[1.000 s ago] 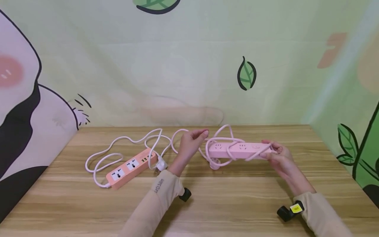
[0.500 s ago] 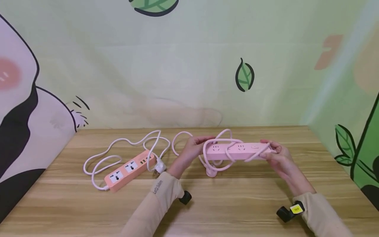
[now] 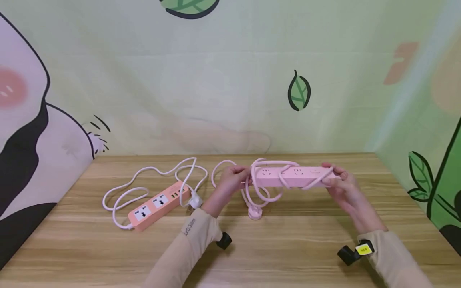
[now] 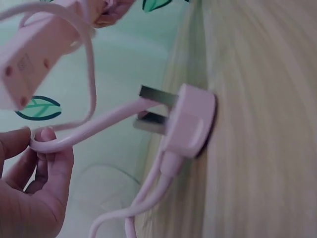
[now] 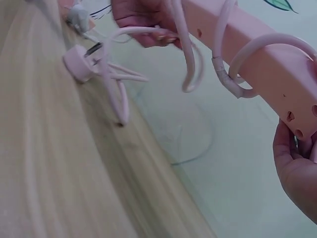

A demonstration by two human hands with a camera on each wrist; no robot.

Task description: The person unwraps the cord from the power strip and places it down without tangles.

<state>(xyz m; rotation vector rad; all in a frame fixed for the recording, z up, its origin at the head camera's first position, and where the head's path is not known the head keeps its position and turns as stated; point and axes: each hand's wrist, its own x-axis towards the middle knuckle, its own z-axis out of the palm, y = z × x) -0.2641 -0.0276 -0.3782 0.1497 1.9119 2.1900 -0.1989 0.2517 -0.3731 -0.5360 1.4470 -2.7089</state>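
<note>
A pink power strip point(image 3: 271, 182) with its pink cord looped around it is held up above the wooden table. At its right end my right hand point(image 3: 343, 188) grips the strip, fingers behind and thumb in front. My left hand point(image 3: 232, 180) is at the other end; in the left wrist view its thumb and fingers pinch the pink cord point(image 4: 94, 130) beside the strip's end. The pink plug point(image 4: 190, 121) hangs from the cord at the table surface, its metal prongs showing in the left wrist view.
To the left, an orange power strip point(image 3: 158, 206) lies on the table point(image 3: 288, 248), its white cord point(image 3: 144, 168) in loose loops behind it. Its white plug point(image 3: 195, 200) rests near my left wrist. A printed cloth backdrop point(image 3: 234, 80) rises behind the table's far edge.
My left hand has gone behind the pink strip's left end, then back left to the cord. The strip has risen slightly, and the pink plug hangs a little lower and further left.
</note>
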